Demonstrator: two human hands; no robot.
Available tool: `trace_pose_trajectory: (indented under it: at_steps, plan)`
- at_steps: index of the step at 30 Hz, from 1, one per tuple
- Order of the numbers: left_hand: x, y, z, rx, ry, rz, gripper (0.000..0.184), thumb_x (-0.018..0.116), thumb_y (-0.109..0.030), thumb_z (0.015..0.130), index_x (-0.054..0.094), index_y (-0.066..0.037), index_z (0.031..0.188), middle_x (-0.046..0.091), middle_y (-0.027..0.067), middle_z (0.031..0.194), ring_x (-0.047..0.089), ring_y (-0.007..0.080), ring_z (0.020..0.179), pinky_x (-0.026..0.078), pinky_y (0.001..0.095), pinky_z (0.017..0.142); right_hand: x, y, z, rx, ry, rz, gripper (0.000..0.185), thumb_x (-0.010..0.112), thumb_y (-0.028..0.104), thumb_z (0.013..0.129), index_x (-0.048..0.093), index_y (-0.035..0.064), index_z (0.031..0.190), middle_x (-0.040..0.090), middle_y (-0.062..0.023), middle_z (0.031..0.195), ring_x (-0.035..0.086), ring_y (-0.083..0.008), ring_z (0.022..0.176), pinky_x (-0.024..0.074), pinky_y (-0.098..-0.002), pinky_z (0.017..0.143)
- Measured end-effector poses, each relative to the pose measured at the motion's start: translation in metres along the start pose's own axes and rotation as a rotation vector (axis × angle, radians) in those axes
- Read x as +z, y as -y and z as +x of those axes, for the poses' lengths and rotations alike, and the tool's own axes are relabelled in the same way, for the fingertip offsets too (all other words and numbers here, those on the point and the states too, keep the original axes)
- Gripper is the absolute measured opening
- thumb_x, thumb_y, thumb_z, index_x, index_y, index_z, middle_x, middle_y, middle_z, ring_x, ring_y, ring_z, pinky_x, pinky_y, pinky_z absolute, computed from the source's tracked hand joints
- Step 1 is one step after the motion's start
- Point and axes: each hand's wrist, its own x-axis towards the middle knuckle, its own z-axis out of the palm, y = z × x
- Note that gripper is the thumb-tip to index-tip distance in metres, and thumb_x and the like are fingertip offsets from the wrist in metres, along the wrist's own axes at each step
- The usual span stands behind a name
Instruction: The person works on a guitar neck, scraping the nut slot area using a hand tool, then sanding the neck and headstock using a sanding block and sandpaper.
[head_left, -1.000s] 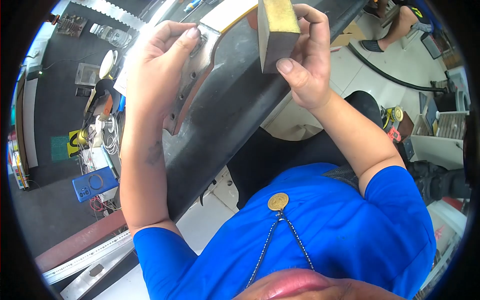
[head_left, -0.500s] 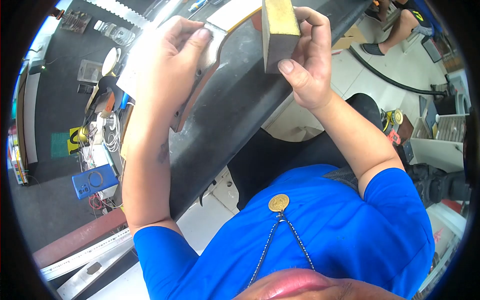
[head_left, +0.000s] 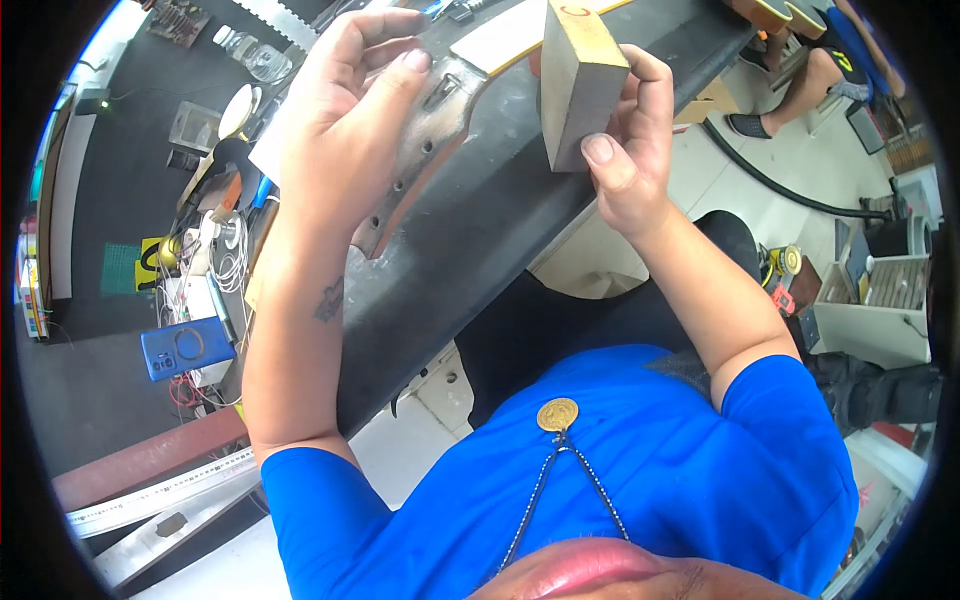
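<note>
A guitar headstock with a row of small holes lies on the dark bench, its pale neck part running to the upper right. Over its left side is my left hand, thumb and fingers apart, nothing visible between them; the palm side is partly hidden. My right hand grips a block with grey sides and a yellow top face, thumb on its lower corner and fingers behind it. The block is held up to the right of the headstock.
A blue phone, cables and a water bottle are on the bench at left. A metal ruler lies lower left. Another person's leg shows at upper right. A black hose crosses the floor.
My left fingers have opened away from the headstock, where they were closed at its surface. The block in my right hand has turned slightly and appears lower and further right.
</note>
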Motion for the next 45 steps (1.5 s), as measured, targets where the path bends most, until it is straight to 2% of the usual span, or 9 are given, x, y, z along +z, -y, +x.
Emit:
trace_pose_trajectory:
  at_steps: [6, 10, 14, 23, 27, 31, 34, 39, 45]
  plan:
    - [-0.011, -0.009, -0.004, -0.031, 0.207, 0.435, 0.034, 0.063, -0.019, 0.106, 0.069, 0.002, 0.133, 0.072, 0.0074, 0.122, 0.066, 0.0133, 0.111, 0.048, 0.0255, 0.1, -0.001, -0.002, -0.001, -0.017, 0.022, 0.075, 0.076, 0.076, 0.032, 0.094, 0.032, 0.0041, 0.15, 0.049, -0.015, 0.141, 0.056, -0.0275, 0.13, 0.0481, -0.0459, 0.11]
    - [-0.024, 0.001, 0.006, -0.479, 0.232, -0.124, 0.036, 0.055, -0.015, 0.105, 0.07, 0.004, 0.132, 0.073, 0.0131, 0.123, 0.067, 0.0169, 0.112, 0.05, 0.0283, 0.101, -0.001, -0.003, 0.0, -0.003, 0.035, 0.079, 0.076, 0.076, 0.032, 0.095, 0.032, 0.0037, 0.149, 0.051, -0.0154, 0.14, 0.057, -0.027, 0.129, 0.0482, -0.0453, 0.11]
    - [-0.037, 0.032, 0.008, -0.338, 0.191, -0.49, 0.038, 0.05, -0.01, 0.103, 0.068, 0.009, 0.131, 0.072, 0.019, 0.128, 0.067, 0.02, 0.119, 0.048, 0.033, 0.11, 0.001, -0.002, 0.0, -0.019, 0.031, 0.073, 0.075, 0.076, 0.032, 0.095, 0.032, 0.0032, 0.149, 0.053, -0.0156, 0.139, 0.058, -0.0261, 0.128, 0.0487, -0.0443, 0.109]
    - [-0.038, -0.001, 0.007, -0.409, 0.207, -0.021, 0.04, 0.053, -0.021, 0.107, 0.071, 0.009, 0.126, 0.072, 0.0193, 0.131, 0.068, 0.0227, 0.122, 0.048, 0.0357, 0.112, -0.001, -0.003, -0.001, -0.005, 0.041, 0.031, 0.076, 0.077, 0.031, 0.093, 0.034, 0.0016, 0.148, 0.053, -0.0158, 0.137, 0.058, -0.0246, 0.126, 0.0483, -0.0426, 0.107]
    - [-0.071, 0.02, 0.016, -0.498, 0.293, -0.204, 0.041, 0.055, -0.029, 0.108, 0.074, 0.003, 0.128, 0.077, 0.014, 0.122, 0.071, 0.0182, 0.113, 0.054, 0.0327, 0.102, -0.003, -0.007, -0.001, 0.002, 0.029, 0.029, 0.078, 0.077, 0.033, 0.091, 0.034, 0.0024, 0.149, 0.051, -0.0156, 0.138, 0.054, -0.024, 0.129, 0.0448, -0.0422, 0.11]
    - [-0.049, 0.01, 0.003, -0.502, 0.214, 0.0, 0.06, 0.054, -0.053, 0.107, 0.074, -0.002, 0.132, 0.074, 0.0227, 0.125, 0.07, 0.0311, 0.117, 0.052, 0.0409, 0.107, 0.001, -0.005, 0.0, 0.006, 0.017, 0.025, 0.079, 0.077, 0.033, 0.091, 0.034, 0.0034, 0.149, 0.051, -0.0154, 0.138, 0.054, -0.0245, 0.129, 0.0435, -0.0418, 0.111]
    - [-0.068, 0.001, 0.002, -0.477, 0.288, 0.081, 0.047, 0.054, -0.04, 0.11, 0.077, -0.001, 0.125, 0.078, 0.0148, 0.118, 0.073, 0.0201, 0.106, 0.055, 0.0335, 0.1, 0.0, -0.002, -0.002, 0.05, -0.002, 0.01, 0.083, 0.078, 0.036, 0.09, 0.032, 0.004, 0.151, 0.051, -0.0158, 0.138, 0.054, -0.0256, 0.129, 0.0432, -0.0417, 0.111]
    - [-0.109, -0.008, -0.007, -0.498, 0.439, 0.12, 0.048, 0.059, -0.041, 0.109, 0.073, 0.003, 0.125, 0.078, 0.0184, 0.118, 0.075, 0.0254, 0.11, 0.057, 0.0393, 0.103, 0.0, 0.001, -0.004, 0.083, -0.018, -0.047, 0.091, 0.08, 0.043, 0.087, 0.03, 0.0045, 0.153, 0.051, -0.0159, 0.139, 0.052, -0.026, 0.132, 0.0426, -0.0423, 0.111]
    - [-0.123, -0.026, -0.008, -0.587, 0.524, 0.318, 0.047, 0.065, -0.042, 0.107, 0.075, 0.003, 0.119, 0.079, 0.0163, 0.11, 0.077, 0.0236, 0.101, 0.059, 0.036, 0.096, 0.001, -0.001, -0.005, 0.114, -0.049, -0.053, 0.093, 0.081, 0.046, 0.084, 0.033, 0.0049, 0.153, 0.051, -0.0148, 0.142, 0.052, -0.0271, 0.133, 0.0406, -0.0431, 0.113]
